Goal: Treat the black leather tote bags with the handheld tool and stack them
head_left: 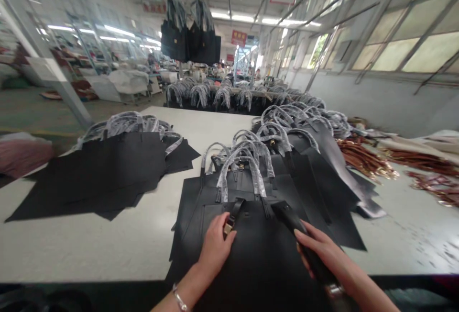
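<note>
In front of me lies a black bag panel (247,254), its two handles (241,166) wrapped in clear plastic and standing up at the far edge. My left hand (217,242) is closed on a short black strap with a gold-coloured clasp (229,225), near the panel's upper edge. Closed around a long black tool (308,245), my right hand (321,250) is to the right over the panel. The tool's flat far end is just right of the handles; its exact kind is unclear. More black panels (311,183) with wrapped handles lie fanned out underneath and beyond.
Another stack of black panels (107,168) lies left on the white table (107,250). Brown straps with metal ends (366,159) lie to the right. Farther off, rows of wrapped handles (222,96) line the way, and finished black bags (190,41) hang overhead.
</note>
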The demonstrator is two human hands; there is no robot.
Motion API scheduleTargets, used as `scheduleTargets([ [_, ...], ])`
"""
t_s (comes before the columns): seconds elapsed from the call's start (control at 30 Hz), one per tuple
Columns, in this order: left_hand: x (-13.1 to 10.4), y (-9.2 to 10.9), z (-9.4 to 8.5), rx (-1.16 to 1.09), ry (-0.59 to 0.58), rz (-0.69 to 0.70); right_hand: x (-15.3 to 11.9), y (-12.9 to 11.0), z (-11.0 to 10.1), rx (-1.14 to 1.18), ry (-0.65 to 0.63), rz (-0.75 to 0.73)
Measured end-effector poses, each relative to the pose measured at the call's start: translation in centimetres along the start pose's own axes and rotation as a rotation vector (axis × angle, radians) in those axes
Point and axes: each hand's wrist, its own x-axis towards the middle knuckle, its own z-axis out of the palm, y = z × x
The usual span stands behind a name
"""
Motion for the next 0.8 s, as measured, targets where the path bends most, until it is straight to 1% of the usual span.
scheduleTargets([
  [0.03,0.2,-0.4,-0.5,0.138,0.046,0.076,0.2,0.1,-1.0,0.010,0.023,0.015],
  [0.07,0.5,-0.8,-0.8,0.258,0.067,0.125,0.6,0.2,-1.8,0.019,0.037,0.032],
  [0.13,0.9,-1.5,-1.1,0.431,0.036,0.160,1.7,0.3,-2.8,0.020,0.050,0.062],
  [0.2,1.2,-1.9,-1.1,0.512,-0.030,0.170,3.3,0.0,-2.8,0.008,0.065,0.062],
  [0.23,1.3,-2.0,-1.0,0.531,-0.051,0.173,4.0,-0.3,-2.6,0.002,0.083,0.044],
  [0.3,1.4,-2.0,-1.0,0.553,-0.051,0.160,5.2,-0.8,-1.7,-0.001,0.137,-0.024],
  [0.37,1.5,-1.8,-1.0,0.561,-0.022,0.137,5.4,-1.3,-0.8,-0.005,0.186,-0.091],
  [0.4,1.6,-1.7,-1.1,0.565,-0.003,0.124,5.1,-1.3,-0.5,-0.016,0.188,-0.108],
  [0.47,2.1,-1.5,-1.3,0.574,0.030,0.095,4.1,-1.2,-0.2,-0.049,0.133,-0.100],
  [0.57,3.0,-1.3,-1.6,0.586,0.047,0.042,2.8,-0.8,0.1,-0.092,-0.015,0.002],
  [0.67,4.0,-1.1,-1.9,0.580,0.034,0.010,3.1,-0.9,1.0,-0.092,-0.107,0.092],
  [0.73,4.7,-1.0,-2.2,0.566,0.009,-0.008,4.2,-1.5,2.0,-0.083,-0.107,0.082],
  [0.8,5.4,-0.9,-2.6,0.555,-0.025,-0.037,5.4,-2.1,2.9,-0.082,-0.048,0.020],
])
